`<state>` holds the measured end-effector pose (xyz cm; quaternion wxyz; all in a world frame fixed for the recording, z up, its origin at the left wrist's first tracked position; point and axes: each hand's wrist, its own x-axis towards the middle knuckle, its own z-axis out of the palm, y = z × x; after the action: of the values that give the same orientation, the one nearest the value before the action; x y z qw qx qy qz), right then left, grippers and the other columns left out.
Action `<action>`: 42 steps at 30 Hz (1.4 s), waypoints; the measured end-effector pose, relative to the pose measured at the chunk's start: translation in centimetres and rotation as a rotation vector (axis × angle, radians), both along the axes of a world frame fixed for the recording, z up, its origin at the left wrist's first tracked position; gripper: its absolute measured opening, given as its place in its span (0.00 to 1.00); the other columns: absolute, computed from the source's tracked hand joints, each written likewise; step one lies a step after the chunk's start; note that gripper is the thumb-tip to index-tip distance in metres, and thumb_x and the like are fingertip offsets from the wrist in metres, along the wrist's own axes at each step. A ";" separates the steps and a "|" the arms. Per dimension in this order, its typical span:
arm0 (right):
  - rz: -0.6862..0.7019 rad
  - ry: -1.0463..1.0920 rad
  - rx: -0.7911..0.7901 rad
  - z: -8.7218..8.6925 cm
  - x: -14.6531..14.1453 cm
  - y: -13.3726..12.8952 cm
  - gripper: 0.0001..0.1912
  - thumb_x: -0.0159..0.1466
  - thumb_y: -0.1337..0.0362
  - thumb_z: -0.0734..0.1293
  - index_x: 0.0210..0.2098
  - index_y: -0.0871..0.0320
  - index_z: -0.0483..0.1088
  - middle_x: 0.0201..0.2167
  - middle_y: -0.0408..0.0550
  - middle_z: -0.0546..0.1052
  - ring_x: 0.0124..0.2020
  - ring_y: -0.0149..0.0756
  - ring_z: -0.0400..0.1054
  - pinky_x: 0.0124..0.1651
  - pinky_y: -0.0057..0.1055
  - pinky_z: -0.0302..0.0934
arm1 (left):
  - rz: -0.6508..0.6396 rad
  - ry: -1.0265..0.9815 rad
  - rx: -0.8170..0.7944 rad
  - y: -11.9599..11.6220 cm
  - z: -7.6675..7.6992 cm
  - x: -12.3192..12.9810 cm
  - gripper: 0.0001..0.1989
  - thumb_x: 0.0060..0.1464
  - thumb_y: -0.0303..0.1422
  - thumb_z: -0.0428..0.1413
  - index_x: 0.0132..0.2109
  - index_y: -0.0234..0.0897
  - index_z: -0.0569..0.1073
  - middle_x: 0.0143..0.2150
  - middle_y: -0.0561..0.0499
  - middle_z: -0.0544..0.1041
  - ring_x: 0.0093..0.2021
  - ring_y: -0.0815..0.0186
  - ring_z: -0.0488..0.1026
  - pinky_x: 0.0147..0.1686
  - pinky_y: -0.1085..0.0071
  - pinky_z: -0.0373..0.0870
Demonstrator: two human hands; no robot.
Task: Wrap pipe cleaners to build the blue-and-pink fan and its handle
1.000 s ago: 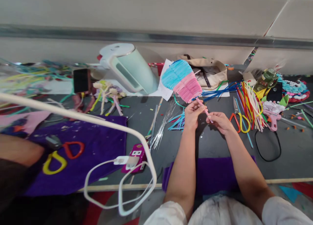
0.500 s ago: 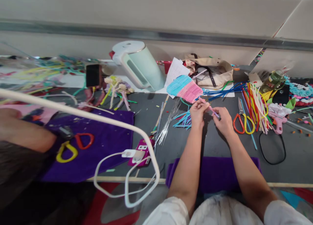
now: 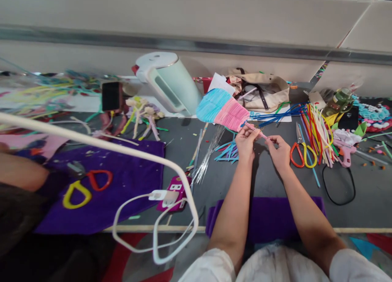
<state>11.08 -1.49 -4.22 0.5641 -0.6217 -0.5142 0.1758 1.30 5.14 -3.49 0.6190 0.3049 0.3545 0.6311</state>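
Observation:
A fan-shaped pipe-cleaner piece (image 3: 225, 109), blue at its wide end and pink toward the narrow end, points away to the upper left. My left hand (image 3: 246, 143) is closed around its narrow pink stem. My right hand (image 3: 278, 149) pinches the pink stem's near end (image 3: 263, 135) between thumb and fingertips. Just right of that hand lie scissors (image 3: 303, 154) with one red and one yellow handle. Cut blue and purple pipe cleaners (image 3: 227, 151) sit left of my left wrist, beside a bundle of thin clear strands (image 3: 211, 153).
Behind stand a pale green kettle (image 3: 171, 81) and a beige bag (image 3: 271, 90). Colourful pipe cleaners (image 3: 317, 130) and a pink glue gun (image 3: 347, 153) lie right. A white cable (image 3: 180, 173) arches over a pink power strip (image 3: 173, 194). At left, a co-worker's arm (image 3: 23, 171) rests near other scissors (image 3: 76, 194).
The fan-shaped piece has tilted further left and lower, its stem still between both hands. The co-worker's arm has drawn back to the left. The view has shifted slightly.

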 end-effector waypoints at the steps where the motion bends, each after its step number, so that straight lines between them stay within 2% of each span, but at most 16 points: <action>1: 0.026 0.137 -0.029 0.0 -0.1 0.1 0.10 0.61 0.58 0.64 0.34 0.57 0.72 0.30 0.47 0.78 0.32 0.36 0.71 0.41 0.33 0.64 | 0.000 0.003 0.005 0.0 0.0 0.0 0.21 0.32 0.34 0.70 0.36 0.36 0.74 0.25 0.57 0.73 0.26 0.71 0.73 0.30 0.73 0.72; 6: 0.171 0.782 -0.192 -0.2 0.2 0.8 0.10 0.52 0.58 0.70 0.29 0.58 0.72 0.24 0.45 0.77 0.25 0.33 0.71 0.34 0.32 0.66 | -0.014 0.021 0.031 -0.1 0.2 -0.1 0.20 0.32 0.33 0.69 0.36 0.36 0.74 0.25 0.56 0.74 0.25 0.71 0.73 0.29 0.73 0.72; 9: 0.239 0.950 -0.291 -0.6 0.4 1.1 0.11 0.49 0.58 0.71 0.28 0.58 0.71 0.21 0.44 0.75 0.21 0.32 0.68 0.32 0.32 0.67 | -0.016 0.058 0.057 0.0 0.2 0.0 0.20 0.32 0.34 0.70 0.36 0.35 0.75 0.26 0.56 0.74 0.24 0.71 0.72 0.29 0.72 0.73; 12: 0.207 0.799 -0.242 -0.7 0.3 0.9 0.14 0.53 0.55 0.70 0.32 0.57 0.69 0.24 0.45 0.77 0.24 0.33 0.70 0.33 0.32 0.66 | 0.030 0.079 0.069 0.2 0.1 0.0 0.19 0.32 0.35 0.70 0.34 0.35 0.75 0.24 0.57 0.73 0.23 0.72 0.71 0.29 0.73 0.73; 15: 0.032 0.367 -0.070 -0.4 -0.1 0.5 0.14 0.57 0.54 0.68 0.38 0.56 0.67 0.30 0.47 0.78 0.32 0.36 0.72 0.39 0.34 0.65 | 0.073 0.062 0.045 0.3 -0.1 -0.1 0.18 0.32 0.35 0.70 0.32 0.34 0.73 0.22 0.58 0.70 0.21 0.73 0.69 0.28 0.73 0.73; 18: -0.113 -0.130 0.058 -0.1 -0.1 0.0 0.09 0.61 0.57 0.66 0.37 0.56 0.68 0.35 0.50 0.77 0.39 0.40 0.69 0.45 0.38 0.61 | 0.095 0.023 -0.015 0.4 -0.2 -0.2 0.20 0.31 0.36 0.70 0.31 0.34 0.71 0.22 0.58 0.71 0.22 0.73 0.70 0.27 0.73 0.72; 20: -0.122 -0.370 0.095 0.0 0.1 -0.3 0.07 0.64 0.59 0.64 0.37 0.55 0.70 0.36 0.51 0.76 0.42 0.41 0.67 0.47 0.38 0.58 | 0.102 0.008 -0.049 0.4 -0.2 -0.3 0.21 0.30 0.36 0.70 0.32 0.34 0.71 0.23 0.57 0.72 0.22 0.72 0.70 0.27 0.72 0.72; 23: -0.108 -0.556 0.108 -0.1 0.3 -0.4 0.08 0.66 0.62 0.62 0.41 0.54 0.72 0.39 0.50 0.76 0.43 0.42 0.65 0.46 0.38 0.56 | 0.093 0.006 -0.057 0.3 -0.2 -0.3 0.22 0.30 0.36 0.70 0.32 0.34 0.70 0.23 0.58 0.72 0.22 0.73 0.70 0.28 0.72 0.72; 29: -0.138 -0.634 0.124 -0.4 0.7 -0.2 0.09 0.67 0.61 0.61 0.40 0.55 0.72 0.38 0.50 0.77 0.41 0.41 0.65 0.44 0.37 0.54 | 0.045 0.011 -0.074 0.0 0.0 -0.1 0.21 0.30 0.36 0.70 0.32 0.35 0.71 0.22 0.58 0.72 0.21 0.72 0.70 0.28 0.71 0.72; 35: -0.131 -0.612 0.098 -0.5 0.9 0.0 0.09 0.66 0.62 0.61 0.39 0.56 0.72 0.37 0.50 0.77 0.40 0.40 0.66 0.44 0.37 0.54 | 0.031 -0.009 -0.048 -0.2 0.3 0.0 0.21 0.30 0.33 0.70 0.34 0.35 0.72 0.23 0.58 0.72 0.23 0.71 0.71 0.29 0.71 0.73; 39: -0.092 -0.419 0.052 -0.4 0.6 0.1 0.07 0.64 0.63 0.63 0.35 0.56 0.74 0.33 0.48 0.77 0.39 0.40 0.67 0.44 0.36 0.57 | 0.009 0.023 -0.014 -0.1 0.3 -0.2 0.20 0.30 0.32 0.70 0.34 0.34 0.74 0.24 0.57 0.73 0.24 0.71 0.71 0.30 0.70 0.73; 42: 0.008 -0.076 -0.022 -0.2 0.5 0.4 0.07 0.60 0.62 0.66 0.33 0.57 0.75 0.31 0.47 0.77 0.35 0.37 0.68 0.42 0.34 0.60 | -0.010 0.069 0.017 0.1 0.3 -0.6 0.19 0.31 0.32 0.70 0.34 0.34 0.75 0.25 0.56 0.73 0.24 0.70 0.72 0.30 0.69 0.73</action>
<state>11.59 -1.12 -4.43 0.5366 -0.6321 -0.5357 0.1599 0.71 5.25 -3.14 0.6070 0.3336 0.3686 0.6200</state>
